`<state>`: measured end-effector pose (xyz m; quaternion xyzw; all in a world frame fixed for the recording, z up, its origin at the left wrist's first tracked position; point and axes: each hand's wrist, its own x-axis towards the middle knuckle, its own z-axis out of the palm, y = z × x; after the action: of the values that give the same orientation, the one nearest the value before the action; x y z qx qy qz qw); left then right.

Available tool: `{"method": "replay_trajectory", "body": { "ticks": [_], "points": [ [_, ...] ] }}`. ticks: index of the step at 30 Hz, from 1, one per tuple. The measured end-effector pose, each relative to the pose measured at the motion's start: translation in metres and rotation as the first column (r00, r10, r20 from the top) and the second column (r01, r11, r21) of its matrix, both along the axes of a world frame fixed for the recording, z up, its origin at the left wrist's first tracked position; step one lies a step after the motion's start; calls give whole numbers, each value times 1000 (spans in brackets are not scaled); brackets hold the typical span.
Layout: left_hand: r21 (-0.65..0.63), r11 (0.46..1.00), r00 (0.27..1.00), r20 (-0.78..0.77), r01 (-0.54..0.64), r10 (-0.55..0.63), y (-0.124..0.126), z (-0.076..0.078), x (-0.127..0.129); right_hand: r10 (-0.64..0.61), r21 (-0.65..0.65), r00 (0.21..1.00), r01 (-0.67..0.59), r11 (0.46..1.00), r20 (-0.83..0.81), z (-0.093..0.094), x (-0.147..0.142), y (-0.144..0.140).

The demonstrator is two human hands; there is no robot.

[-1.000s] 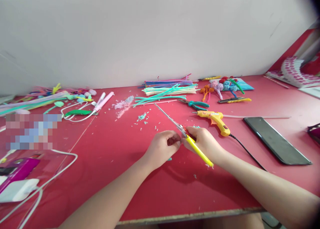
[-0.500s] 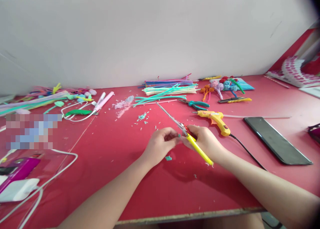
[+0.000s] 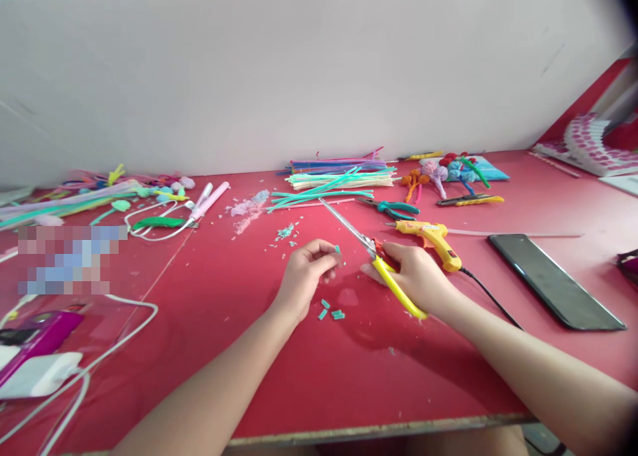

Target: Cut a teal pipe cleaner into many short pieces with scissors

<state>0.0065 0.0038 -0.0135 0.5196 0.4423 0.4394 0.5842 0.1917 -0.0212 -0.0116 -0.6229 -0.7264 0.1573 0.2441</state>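
Observation:
Between the thumb and fingers of my left hand (image 3: 306, 270) is a short teal pipe cleaner piece (image 3: 337, 249). My right hand (image 3: 416, 275) grips a pair of scissors (image 3: 401, 295) with yellow and red handles; the long blades point away to the upper left and look nearly closed. The two hands are apart. On the red table just below them lie several cut teal pieces (image 3: 337, 315). Beyond my left hand is a small heap of teal fluff (image 3: 286, 231).
Bundled pipe cleaners (image 3: 341, 177) lie by the white partition (image 3: 319, 70). To the right are pliers (image 3: 396, 209), a yellow glue gun (image 3: 436, 242) with its cord, a utility knife (image 3: 471, 200) and a black phone (image 3: 555, 280). A pink styling iron (image 3: 210, 202) and white cables (image 3: 124, 343) occupy the left.
My left hand has drawn away leftward from the scissors with a teal piece in its fingers. More loose teal pieces now lie on the table below. The scissors stay in my right hand.

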Motion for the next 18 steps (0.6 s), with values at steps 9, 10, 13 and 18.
{"method": "replay_trajectory", "body": {
  "ticks": [9, 10, 13, 18],
  "points": [
    [26, 999, 998, -62, 20, -18, 1, -2, 0, -13, 56, 1000, 13, 998, 1, 5, 1, -1],
    [44, 998, 995, -92, 43, -39, 0, -2, 1, 5, 28, 999, -3, 1000, -51, 5, 0, -2],
    [112, 982, 967, -223, 154, -127, -6, 1, 6, 54, -68, 975, -70, 995, -214, 5, -5, -6],
    [245, 931, 913, -372, 270, -167, -14, 4, 10, 74, -117, 948, -115, 986, -310, 8, -10, -10]
  ]
}}
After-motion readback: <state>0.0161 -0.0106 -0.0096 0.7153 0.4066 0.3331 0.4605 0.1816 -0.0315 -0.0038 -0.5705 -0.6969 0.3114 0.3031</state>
